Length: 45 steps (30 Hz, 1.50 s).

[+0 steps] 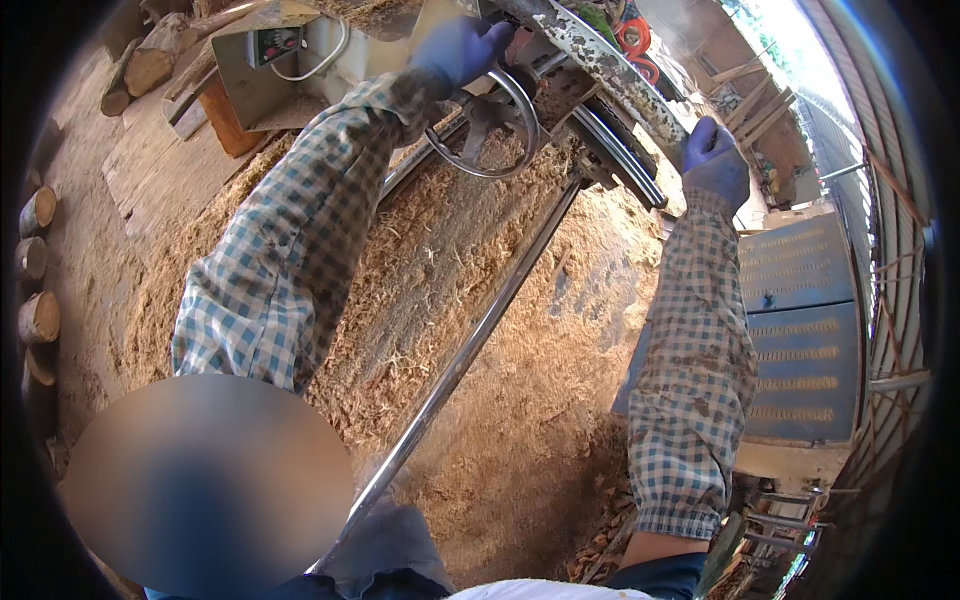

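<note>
Left hand: gloved, fingers curled over the handwheel rim (top edge).
Right hand: gloved, closed on the beam — a long, chipped bar.
Room: sawdust between the sleeves — rail crosses it.

A small dark rectangular control panel with red and green markings sits on the slanted grey metal machine housing at eleven o'clock, upper left; its markings are too small to tell.
</note>
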Motion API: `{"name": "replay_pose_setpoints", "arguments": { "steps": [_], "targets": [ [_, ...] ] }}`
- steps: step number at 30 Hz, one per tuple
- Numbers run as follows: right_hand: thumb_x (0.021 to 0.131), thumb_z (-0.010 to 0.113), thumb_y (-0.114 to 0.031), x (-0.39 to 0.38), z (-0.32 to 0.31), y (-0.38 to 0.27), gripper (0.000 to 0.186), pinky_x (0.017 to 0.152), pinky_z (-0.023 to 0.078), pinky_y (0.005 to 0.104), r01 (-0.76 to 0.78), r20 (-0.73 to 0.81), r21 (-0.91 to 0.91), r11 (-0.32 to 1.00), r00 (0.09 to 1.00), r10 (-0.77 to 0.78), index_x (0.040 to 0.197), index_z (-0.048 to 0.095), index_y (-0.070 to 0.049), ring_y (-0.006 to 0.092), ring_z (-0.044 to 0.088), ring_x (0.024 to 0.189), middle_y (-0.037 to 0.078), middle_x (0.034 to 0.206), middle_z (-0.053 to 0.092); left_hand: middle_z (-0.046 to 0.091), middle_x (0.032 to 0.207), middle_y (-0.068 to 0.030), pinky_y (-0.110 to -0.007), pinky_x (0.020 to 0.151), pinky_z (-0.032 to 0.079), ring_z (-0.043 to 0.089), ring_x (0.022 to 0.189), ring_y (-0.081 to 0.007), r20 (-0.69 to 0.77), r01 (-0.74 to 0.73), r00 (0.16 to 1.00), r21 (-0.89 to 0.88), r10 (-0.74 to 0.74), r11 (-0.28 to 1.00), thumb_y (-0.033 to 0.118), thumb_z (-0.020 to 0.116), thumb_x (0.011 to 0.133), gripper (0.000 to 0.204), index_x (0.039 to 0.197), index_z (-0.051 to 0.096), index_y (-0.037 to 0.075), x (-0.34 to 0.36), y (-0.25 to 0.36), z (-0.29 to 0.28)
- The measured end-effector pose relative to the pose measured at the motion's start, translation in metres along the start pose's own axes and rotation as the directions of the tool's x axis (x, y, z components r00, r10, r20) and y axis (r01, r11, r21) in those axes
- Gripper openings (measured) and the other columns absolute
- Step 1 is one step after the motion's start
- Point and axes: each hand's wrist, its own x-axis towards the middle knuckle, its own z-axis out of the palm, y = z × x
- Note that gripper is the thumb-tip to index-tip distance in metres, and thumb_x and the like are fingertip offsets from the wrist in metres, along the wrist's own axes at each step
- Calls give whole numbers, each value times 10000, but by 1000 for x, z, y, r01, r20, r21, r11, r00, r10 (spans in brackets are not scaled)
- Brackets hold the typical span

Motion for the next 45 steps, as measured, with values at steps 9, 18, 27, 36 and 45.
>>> {"name": "replay_pose_setpoints", "arguments": {
  "steps": [9, 18, 27, 36, 45],
  "targets": [
    [963, 390, -482, 33, 33, 12, 505, 783, 551, 461, 26, -63, -17, 1000, 998, -27, 927, 749, -128, 355, 709, 859, 165, 875, 725, 722, 843, -131, -383, 703, 531, 673, 747, -243, -232, -216, 954, -96, 189, 972, 397, 566, 968, 395, 953, 736, 41, 53, -29, 36],
    [959, 348, -534, 81, 62, 43, 559, 826, 516, 492, 10, 20, -32, 999, 1000, -9, 980, 728, -124, 398, 680, 946, 201, 988, 705, 678, 731, -44, -323, 616, 497, 624, 659, -154, 61, 137, 991, -443, -122, 886, 410, 559, 976, 446, 931, 731, 1, 85, -5, 71],
    [985, 369, -465, 115, 91, 25, 527, 714, 577, 441, 52, 127, 8, 999, 991, -53, 896, 745, -106, 308, 732, 772, 147, 807, 733, 692, 712, -101, -343, 608, 518, 665, 627, -190, 17, 28, 1000, -152, -26, 988, 542, 481, 969, 573, 884, 763, 51, 114, -36, 85],
    [980, 355, -428, 154, 130, 36, 517, 700, 571, 448, 68, 87, 1, 998, 994, -68, 880, 745, -104, 319, 730, 785, 160, 808, 728, 619, 655, -82, -355, 619, 472, 609, 635, -200, -85, -105, 992, -83, 98, 991, 471, 487, 987, 495, 872, 755, 71, 158, -50, 119],
    [968, 316, -499, 222, 194, 55, 585, 853, 539, 455, -46, 177, -47, 998, 983, 54, 1053, 742, -107, 322, 708, 982, 165, 1021, 733, 695, 729, -67, -323, 636, 509, 637, 670, -159, -95, 0, 995, -371, -38, 928, 346, 530, 1004, 411, 882, 733, 10, 244, -76, 195]
  ]
}}
